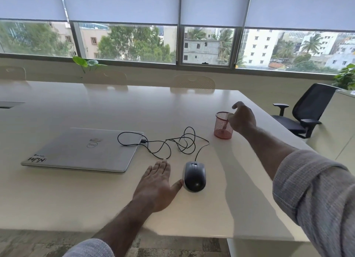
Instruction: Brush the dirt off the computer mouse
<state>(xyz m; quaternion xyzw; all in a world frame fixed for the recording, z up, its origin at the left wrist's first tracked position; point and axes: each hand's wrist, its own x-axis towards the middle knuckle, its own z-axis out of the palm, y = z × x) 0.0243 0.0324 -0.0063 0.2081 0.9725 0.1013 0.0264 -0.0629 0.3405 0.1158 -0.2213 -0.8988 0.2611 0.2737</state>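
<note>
In the head view, the red mesh cup [222, 126] stands on the white table [76, 199] with a thin brush handle [225, 125] inside; the right hand [243, 118] pinches its top. The computer mouse [195, 176] lies near the front edge, and the left hand [158, 182] rests flat, fingers straight, its thumb touching the mouse.

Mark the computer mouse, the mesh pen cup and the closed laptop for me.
computer mouse [195, 177]: head view, on its dark top shell.
mesh pen cup [221, 129]: head view, on its red mesh wall.
closed laptop [80, 151]: head view, on its silver lid.
</note>
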